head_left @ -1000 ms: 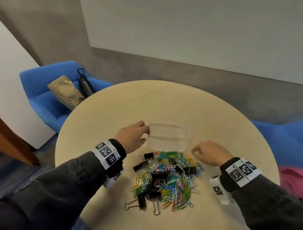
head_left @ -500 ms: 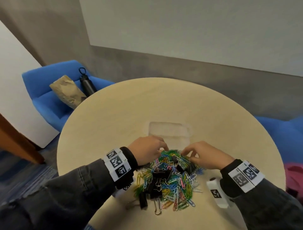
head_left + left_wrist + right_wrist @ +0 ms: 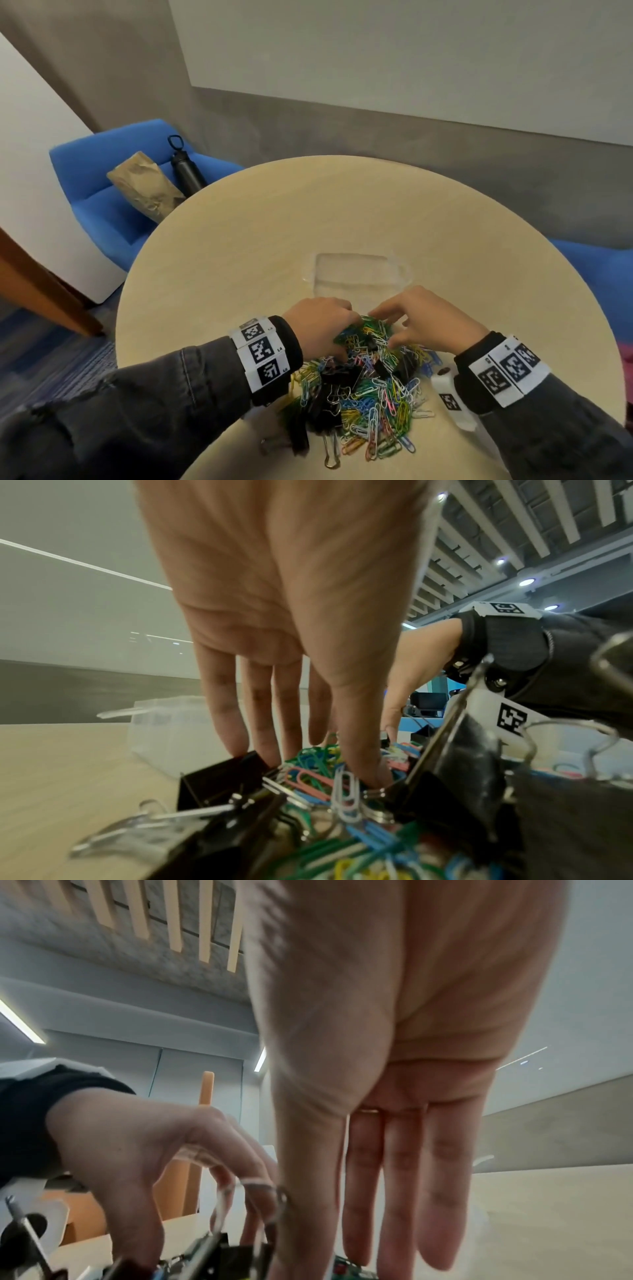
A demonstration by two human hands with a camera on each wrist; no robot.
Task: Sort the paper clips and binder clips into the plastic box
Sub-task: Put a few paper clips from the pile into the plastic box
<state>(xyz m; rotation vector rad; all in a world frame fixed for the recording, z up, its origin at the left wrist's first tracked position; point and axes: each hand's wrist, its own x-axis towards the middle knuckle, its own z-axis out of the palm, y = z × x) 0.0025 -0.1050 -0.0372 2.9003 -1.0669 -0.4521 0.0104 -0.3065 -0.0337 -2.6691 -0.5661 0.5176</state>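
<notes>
While both hands dig into the clip pile (image 3: 370, 394), left hand (image 3: 320, 325) fingers extended, right hand (image 3: 435, 322) likewise.

My head camera looks down and forward from above the round table (image 3: 239, 240); the pile of clips (image 3: 370, 383) sits low in the centre of its frame, and the wall and a blue armchair (image 3: 102, 192) fill the upper part. The left wrist camera sits almost inside that pile, looking along my left hand (image 3: 274, 588), which hangs from the top centre. My right hand (image 3: 421, 656) enters at the right of its frame. The right wrist camera is just as low and close, angled up towards the ceiling. Both wrist views share the clip pile and each other's hand.
</notes>
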